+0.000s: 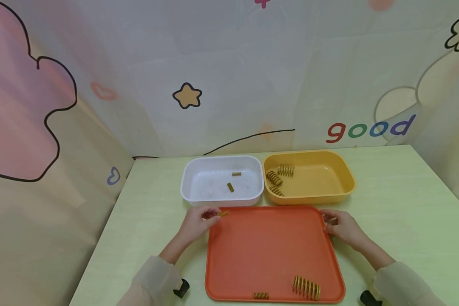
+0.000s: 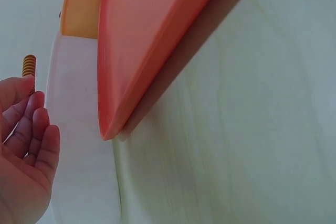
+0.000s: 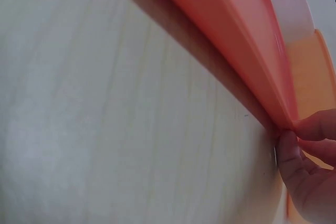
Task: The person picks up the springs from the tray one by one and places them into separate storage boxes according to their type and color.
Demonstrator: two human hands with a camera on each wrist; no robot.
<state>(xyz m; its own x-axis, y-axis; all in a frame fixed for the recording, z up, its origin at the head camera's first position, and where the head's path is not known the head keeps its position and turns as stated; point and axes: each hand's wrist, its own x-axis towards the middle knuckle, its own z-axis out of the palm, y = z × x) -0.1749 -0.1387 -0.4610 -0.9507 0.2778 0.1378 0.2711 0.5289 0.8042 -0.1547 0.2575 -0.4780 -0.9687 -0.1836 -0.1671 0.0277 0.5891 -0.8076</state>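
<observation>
Between thumb and fingertips my left hand (image 1: 199, 222) pinches a small brass-coloured spring (image 2: 29, 65), which overlaps the far left corner of the red tray (image 1: 267, 250) in the head view. My right hand (image 1: 343, 227) grips the tray's far right corner, the rim caught between thumb and fingers in the right wrist view. Along the tray's near side lie a large spring (image 1: 306, 287) and, to its left, a small spring (image 1: 261, 296). Behind the tray, the white bin (image 1: 187, 180) holds two small springs, one of them lying crosswise (image 1: 236, 174). The yellow bin (image 1: 329, 199) contains several larger springs (image 1: 286, 171) at its left end.
The two bins stand side by side on the pale green table (image 1: 398, 191), close behind the tray. A printed cloth backdrop (image 1: 233, 85) rises at the table's far edge and continues along the left side. Black wrist straps show near both sleeves.
</observation>
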